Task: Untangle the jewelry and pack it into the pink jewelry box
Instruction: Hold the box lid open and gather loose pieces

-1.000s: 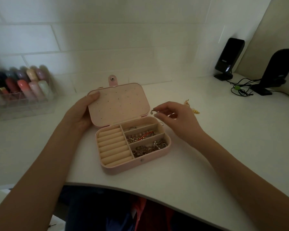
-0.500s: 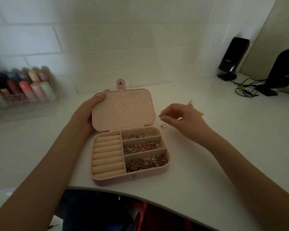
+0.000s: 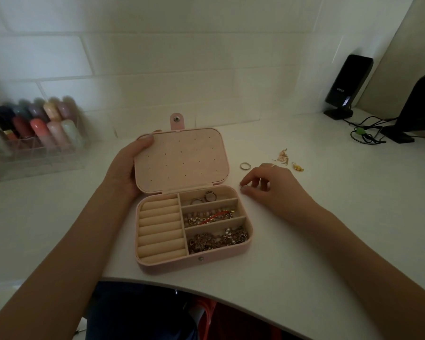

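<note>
Left hand [image 3: 127,168] grips lid [image 3: 182,159] of pink jewelry box [image 3: 194,262] | right hand [image 3: 272,186] fingertips pinched, contents unclear | ring [image 3: 245,166] on table [image 3: 304,241].

Dim white-tiled wall [image 3: 157,57], white desk [image 3: 329,241]

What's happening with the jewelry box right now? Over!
Left hand holds the pink jewelry box lid open. Right hand fingers curled on the desk, maybe pinching something tiny. Ring and gold pieces not packed. Nothing blocking.
</note>
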